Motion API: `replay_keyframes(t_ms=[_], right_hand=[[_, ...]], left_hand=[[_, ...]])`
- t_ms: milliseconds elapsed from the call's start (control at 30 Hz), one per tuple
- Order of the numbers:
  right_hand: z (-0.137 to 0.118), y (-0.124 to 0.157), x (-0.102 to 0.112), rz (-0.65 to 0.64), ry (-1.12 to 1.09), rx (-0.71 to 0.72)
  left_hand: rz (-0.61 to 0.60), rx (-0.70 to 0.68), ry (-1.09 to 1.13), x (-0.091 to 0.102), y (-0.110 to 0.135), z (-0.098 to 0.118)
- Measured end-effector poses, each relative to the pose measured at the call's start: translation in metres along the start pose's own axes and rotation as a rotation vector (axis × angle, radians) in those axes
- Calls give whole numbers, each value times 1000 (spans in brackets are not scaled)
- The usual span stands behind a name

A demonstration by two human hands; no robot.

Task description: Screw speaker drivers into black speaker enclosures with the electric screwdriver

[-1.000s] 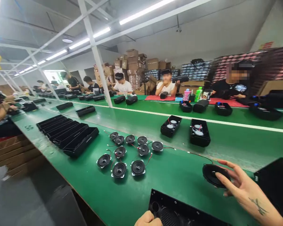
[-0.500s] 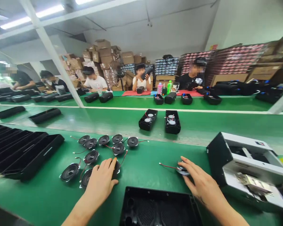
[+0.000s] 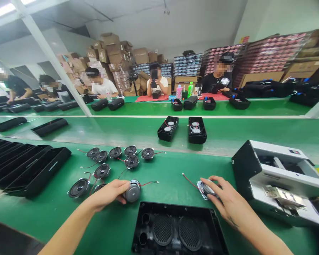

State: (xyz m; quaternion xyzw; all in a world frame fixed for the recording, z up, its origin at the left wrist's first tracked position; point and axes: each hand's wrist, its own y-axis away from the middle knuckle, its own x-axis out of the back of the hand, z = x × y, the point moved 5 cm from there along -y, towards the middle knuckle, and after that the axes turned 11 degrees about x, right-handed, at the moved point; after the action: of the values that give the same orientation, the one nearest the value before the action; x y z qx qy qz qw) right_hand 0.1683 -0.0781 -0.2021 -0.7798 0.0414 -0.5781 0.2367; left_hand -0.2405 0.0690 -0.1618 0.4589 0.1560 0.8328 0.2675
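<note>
My left hand (image 3: pixel 109 194) grips a small round speaker driver (image 3: pixel 133 192) turned magnet side up, its red wire trailing to the right. My right hand (image 3: pixel 227 202) is closed over a second speaker driver (image 3: pixel 206 187) lying on the green table, with a red wire running off to the left. Directly in front of me sits a black speaker housing (image 3: pixel 179 232) with two round mesh grilles. Several more speaker drivers (image 3: pixel 114 159) lie in a loose group just beyond my left hand.
Black long casings (image 3: pixel 29 170) are stacked at the left. A black and white box fixture (image 3: pixel 276 177) stands at the right. Two black housings (image 3: pixel 183 129) ride the green conveyor (image 3: pixel 108 131). Several seated people work on the far side, with cardboard boxes (image 3: pixel 114 49) stacked behind them.
My left hand has lifted a driver out of the group and drawn it toward the housing. My right hand still covers the other driver. The view has tilted down, showing the housing's grilles.
</note>
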Motion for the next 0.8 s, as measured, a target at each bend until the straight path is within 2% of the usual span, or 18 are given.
replay_keyframes(t_ms=[67,167,267,333,500,600,700,800], right_hand=[[2,1,1,8,-10,-37],[4,0,3,7,-49,-92],[5,-3,8,17,-128,-138],[7,-4,14,51,-192,-180],[4,-1,38,92,-387,-298],[-13,0,53,77,-619,-388],[-38,-2,66,34,-795,-400],[-64,-3,75,-29,-847,-344]], left_hand=[[11,79,-22,-4,-8,-1],[179,185,-145,0,-12,1],[356,254,-295,8,-3,5],[407,256,-358,7,9,8],[398,75,-403,-9,37,9],[370,-72,-402,-14,39,8],[365,-202,-354,-7,32,7],[407,-216,-258,9,32,2]])
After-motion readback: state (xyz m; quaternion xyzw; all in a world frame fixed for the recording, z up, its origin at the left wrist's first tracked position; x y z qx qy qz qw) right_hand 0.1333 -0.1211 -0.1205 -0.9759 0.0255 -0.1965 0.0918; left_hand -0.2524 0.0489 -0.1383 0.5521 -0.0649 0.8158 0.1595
